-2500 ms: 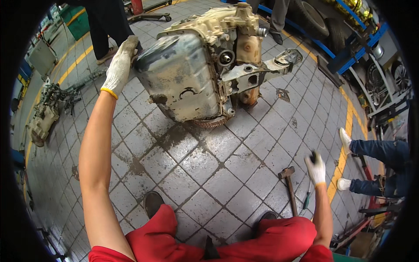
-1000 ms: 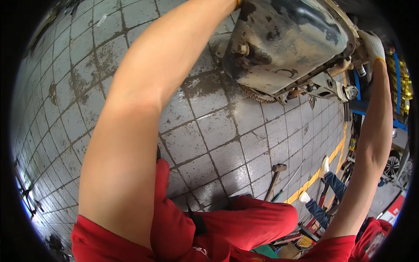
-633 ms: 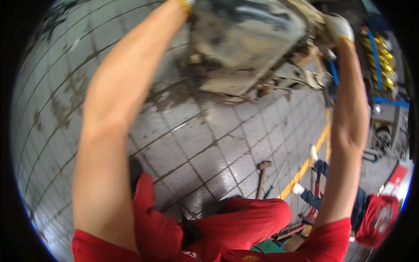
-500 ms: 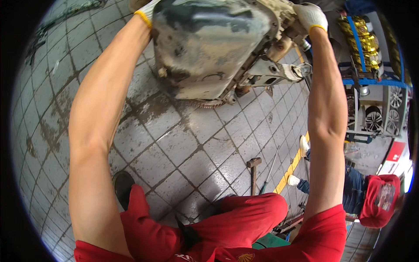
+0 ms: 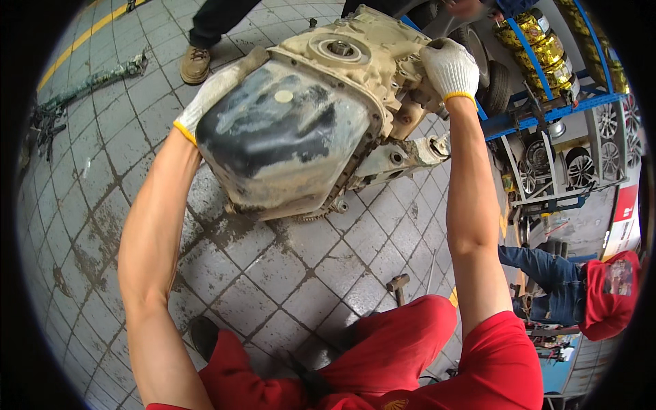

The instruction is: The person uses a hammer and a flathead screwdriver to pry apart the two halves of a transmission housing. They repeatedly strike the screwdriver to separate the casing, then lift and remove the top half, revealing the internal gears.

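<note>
A dirty car engine point(image 5: 396, 68) stands on the tiled floor in front of me, tilted so that its dented, black-and-grey oil pan point(image 5: 287, 137) faces me. My left hand point(image 5: 222, 89), in a white knit glove with a yellow cuff, holds the pan's left side, its fingers reaching to the far rim. In a matching glove, my right hand point(image 5: 451, 68) is closed around the engine's far right edge; the fingertips are hidden. A round shaft opening point(image 5: 339, 48) shows on the front cover. A metal bracket arm point(image 5: 396, 160) sticks out at the right.
A hammer point(image 5: 398, 283) lies on the floor by my knee. Another person's shoe point(image 5: 196, 65) is beyond the engine at the left. At the right are a blue rack point(image 5: 526, 123) with gold-wrapped tyres, a wheel-rim shelf point(image 5: 567, 164) and a person in red point(image 5: 611, 294).
The engine and both my hands sit lower and further left in the picture. Its front cover and another person's legs have come into view. Both hands are still on it.
</note>
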### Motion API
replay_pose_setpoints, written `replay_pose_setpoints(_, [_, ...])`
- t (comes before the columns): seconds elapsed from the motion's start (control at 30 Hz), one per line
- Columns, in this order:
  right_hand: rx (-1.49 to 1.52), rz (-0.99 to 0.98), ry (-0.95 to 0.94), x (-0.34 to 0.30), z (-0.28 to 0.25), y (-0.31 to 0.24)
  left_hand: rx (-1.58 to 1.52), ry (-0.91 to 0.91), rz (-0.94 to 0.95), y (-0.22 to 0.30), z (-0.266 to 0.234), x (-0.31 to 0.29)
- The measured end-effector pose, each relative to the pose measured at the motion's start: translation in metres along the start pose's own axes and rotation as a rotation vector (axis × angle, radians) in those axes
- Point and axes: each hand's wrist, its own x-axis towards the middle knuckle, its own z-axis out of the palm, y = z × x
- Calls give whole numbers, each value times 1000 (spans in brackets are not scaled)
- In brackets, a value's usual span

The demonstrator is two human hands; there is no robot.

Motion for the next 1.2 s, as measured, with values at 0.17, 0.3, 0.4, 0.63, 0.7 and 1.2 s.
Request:
replay_pose_setpoints(0.17, [31,-7,57,-17,-5,12,-19,-16,-34,-4,8,-12])
replay_pose_setpoints(0.3, [16,-19,140,-32,-12,10,-117,-44,-29,-8,-1,-22])
replay_pose_setpoints(0.4, [-2,-73,217,-45,-7,27,-21,-45,-4,-8,9,-32])
replay_pose_setpoints(0.63, [-38,2,203,-74,-22,52,0,-79,-69,-23,5,-60])
replay_pose_setpoints(0.7, [-8,64,146,-84,-40,29,21,-51,-112,-27,5,-74])
replay_pose_setpoints(1.2, [206,182,105,-143,-68,52,-749,64,-731,-172,-35,-222])
